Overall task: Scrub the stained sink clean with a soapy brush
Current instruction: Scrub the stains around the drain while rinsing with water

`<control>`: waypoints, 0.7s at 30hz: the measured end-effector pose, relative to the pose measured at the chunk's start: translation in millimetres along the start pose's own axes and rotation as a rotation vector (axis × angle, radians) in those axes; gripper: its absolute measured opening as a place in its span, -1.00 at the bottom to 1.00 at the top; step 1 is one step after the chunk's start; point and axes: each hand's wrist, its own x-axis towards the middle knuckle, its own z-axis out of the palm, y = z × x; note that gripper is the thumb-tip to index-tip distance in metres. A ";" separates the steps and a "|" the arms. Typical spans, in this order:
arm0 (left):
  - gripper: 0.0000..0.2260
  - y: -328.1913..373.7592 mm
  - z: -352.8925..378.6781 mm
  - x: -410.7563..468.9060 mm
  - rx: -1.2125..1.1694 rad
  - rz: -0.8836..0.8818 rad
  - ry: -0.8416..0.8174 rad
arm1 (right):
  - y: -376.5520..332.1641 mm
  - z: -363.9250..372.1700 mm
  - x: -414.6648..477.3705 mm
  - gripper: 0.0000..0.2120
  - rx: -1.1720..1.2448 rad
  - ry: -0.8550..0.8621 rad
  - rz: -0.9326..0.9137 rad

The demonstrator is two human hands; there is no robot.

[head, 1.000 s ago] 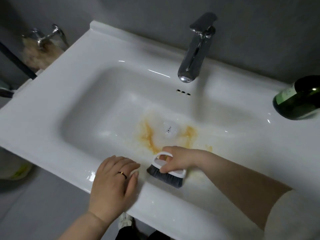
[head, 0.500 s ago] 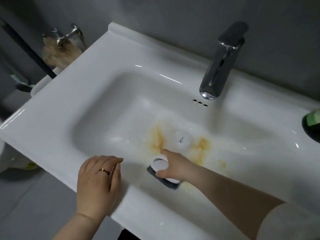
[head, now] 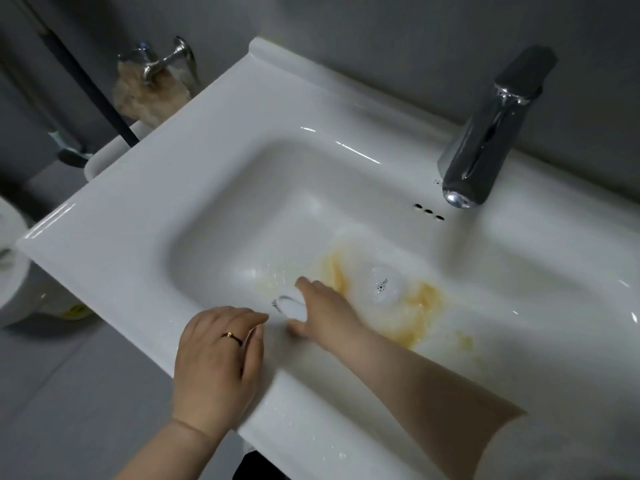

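White brush [head: 292, 306] gripped in right hand [head: 327, 315] | left hand [head: 218, 362] fingers [head: 242, 318] relaxed, resting on sink [head: 138, 258]

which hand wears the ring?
The left hand, resting on the front rim of the sink: gold ring on one finger. The right hand grips the brush and shows none.

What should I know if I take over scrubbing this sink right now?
Hands: the left hand rests on the front rim of the sink with relaxed fingers, holding nothing. The right hand grips the brush down in the basin, just left of the drain.
Done: little that shows.
Left: the yellow-orange stain rings the drain and spreads to its right, so scrub there. No water runs from the faucet.
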 end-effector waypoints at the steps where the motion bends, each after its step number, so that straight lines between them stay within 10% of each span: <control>1: -0.69 0.4 -0.3 -0.8 0.001 0.008 -0.001 | 3.8 -5.8 4.0 -0.51 -0.014 0.023 0.034; 21: -0.66 4.2 -6.2 -1.2 0.003 -0.022 0.003 | 14.4 -19.2 -56.2 -0.69 0.383 -0.164 0.215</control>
